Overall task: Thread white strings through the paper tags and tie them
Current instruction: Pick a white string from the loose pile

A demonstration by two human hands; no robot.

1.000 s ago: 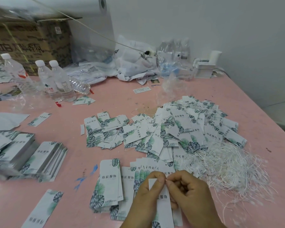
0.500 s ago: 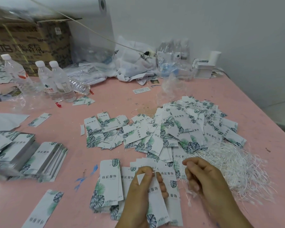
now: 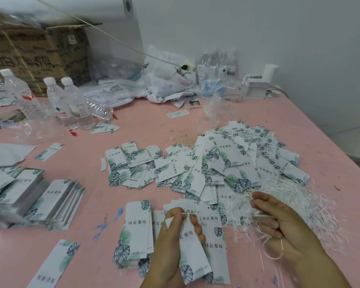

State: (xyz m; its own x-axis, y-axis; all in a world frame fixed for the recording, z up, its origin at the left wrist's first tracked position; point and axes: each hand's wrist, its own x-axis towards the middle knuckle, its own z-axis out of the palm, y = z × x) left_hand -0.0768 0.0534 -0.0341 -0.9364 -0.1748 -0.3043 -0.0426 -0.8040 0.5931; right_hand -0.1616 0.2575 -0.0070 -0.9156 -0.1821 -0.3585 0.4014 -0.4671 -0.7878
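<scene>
My left hand (image 3: pixel 173 242) grips a white paper tag (image 3: pixel 190 252) with a green leaf print, upright, thumb and fingers curled around its top. A short bit of white string (image 3: pixel 187 213) sticks out at the tag's hole beside my thumb. My right hand (image 3: pixel 279 225) is to the right, fingers curled on a white string whose loop (image 3: pixel 275 249) hangs over my palm. It sits at the near edge of the tangle of white strings (image 3: pixel 299 204). A big heap of loose tags (image 3: pixel 227 163) lies behind both hands.
Stacks of tags (image 3: pixel 50 202) lie at the left on the pink table (image 3: pixel 133 125). Water bottles (image 3: pixel 71 102) stand at the back left before a cardboard box (image 3: pixel 35 53). Plastic bags (image 3: pixel 168 80) and a white box (image 3: pixel 258 86) line the wall. The table's right edge is close.
My right hand has drawn away to the right from the tag, pulling the string through and reaching the string pile. My left hand has tilted the tag slightly left.
</scene>
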